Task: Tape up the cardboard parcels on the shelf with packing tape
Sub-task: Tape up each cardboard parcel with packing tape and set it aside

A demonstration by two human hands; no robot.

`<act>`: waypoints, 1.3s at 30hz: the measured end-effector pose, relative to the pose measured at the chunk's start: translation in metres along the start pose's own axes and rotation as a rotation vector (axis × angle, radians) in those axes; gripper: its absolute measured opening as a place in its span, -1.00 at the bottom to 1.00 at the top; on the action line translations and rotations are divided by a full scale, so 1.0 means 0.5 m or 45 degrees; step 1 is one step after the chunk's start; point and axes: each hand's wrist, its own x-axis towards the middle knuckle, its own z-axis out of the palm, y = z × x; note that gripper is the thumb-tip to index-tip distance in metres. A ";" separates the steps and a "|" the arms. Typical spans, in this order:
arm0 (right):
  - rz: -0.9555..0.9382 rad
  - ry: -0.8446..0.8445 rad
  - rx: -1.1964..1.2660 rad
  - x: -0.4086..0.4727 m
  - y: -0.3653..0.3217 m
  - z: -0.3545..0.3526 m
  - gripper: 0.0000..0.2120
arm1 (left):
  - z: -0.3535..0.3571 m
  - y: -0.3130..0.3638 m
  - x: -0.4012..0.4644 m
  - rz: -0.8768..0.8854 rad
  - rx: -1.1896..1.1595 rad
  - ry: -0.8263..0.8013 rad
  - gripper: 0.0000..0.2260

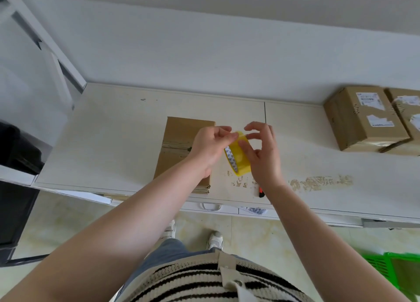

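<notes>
A yellow tape roll [238,157], its inner face white with grey marks, is seen between the hands. Brown boxes [181,147] bear white labels. A cream-and-black striped top [204,281], green crate [395,270] and orange-and-black cutter [261,192] are shown.

A small packing or stock room: labelled cardboard parcels [363,117] right of the hands on a white shelf [113,131], green crate [391,270] below.

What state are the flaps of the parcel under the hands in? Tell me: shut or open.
Shut. The parcel lies flat on the shelf, its flaps meeting at a seam across the top. Whether fresh tape covers that seam, cannot tell.
</notes>
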 end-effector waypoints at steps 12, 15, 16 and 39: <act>0.189 0.047 0.004 0.020 -0.037 0.017 -0.84 | -0.004 -0.004 -0.019 0.604 0.691 0.073 -0.89; 0.353 0.075 0.128 0.029 -0.047 0.014 -0.85 | -0.012 -0.001 -0.015 0.577 0.595 0.080 -0.66; 0.385 0.076 0.155 0.030 -0.047 0.011 -0.84 | -0.018 0.002 -0.011 0.624 0.638 0.053 -0.65; 1.007 -0.211 0.706 0.031 0.012 -0.041 -0.71 | -0.026 0.018 0.028 -0.432 -0.634 -0.127 -0.86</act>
